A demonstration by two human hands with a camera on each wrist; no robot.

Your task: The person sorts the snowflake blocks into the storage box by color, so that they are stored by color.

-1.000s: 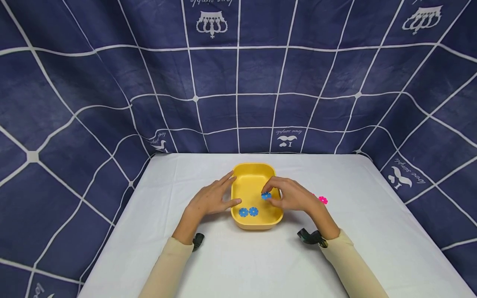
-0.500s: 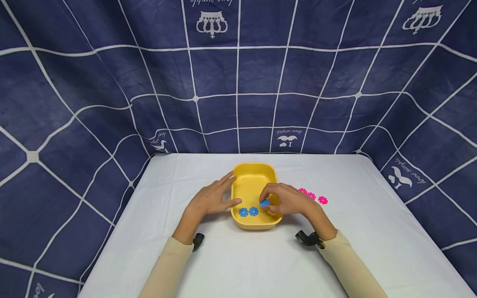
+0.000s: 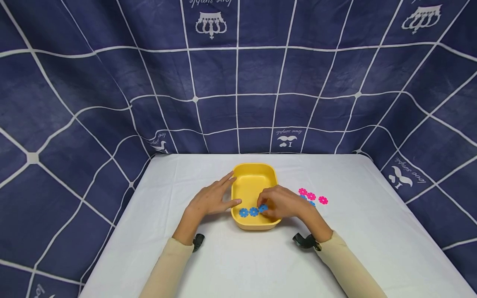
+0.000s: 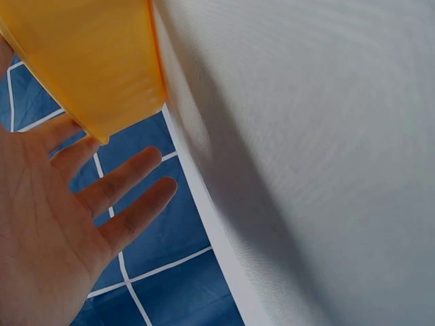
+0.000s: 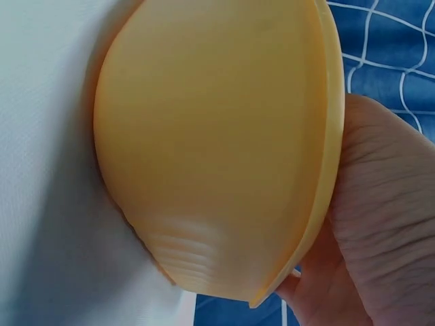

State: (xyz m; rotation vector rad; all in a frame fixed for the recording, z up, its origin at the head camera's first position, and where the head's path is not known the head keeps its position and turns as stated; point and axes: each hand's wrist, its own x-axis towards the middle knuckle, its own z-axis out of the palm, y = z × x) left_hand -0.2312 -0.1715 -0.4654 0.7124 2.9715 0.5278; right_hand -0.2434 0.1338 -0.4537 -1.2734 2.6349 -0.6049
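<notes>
A yellow plastic tub [image 3: 249,185] stands in the middle of the table. Two blue flower-shaped discs [image 3: 244,212] lie side by side on its floor near the front. My right hand [image 3: 285,202] reaches over the tub's right rim and pinches a third blue disc [image 3: 263,208] at the right end of that row. My left hand [image 3: 211,198] rests at the left rim with fingers spread and straight. In the left wrist view, its fingertips [image 4: 87,144] touch the tub's edge. The right wrist view has the tub wall [image 5: 217,136] hiding the pinched disc.
Right of the tub, several pink flower discs [image 3: 311,196] lie on the white tablecloth [image 3: 357,231]. Blue discs [image 3: 312,203] show beside them, partly behind the right hand. A dark blue curtain with white lines [image 3: 261,74] surrounds the table's back and sides.
My right hand has moved down and slightly left inside the tub, bringing the pinched blue disc beside the other two. Discs on the right came into view. The left hand has stayed still.
</notes>
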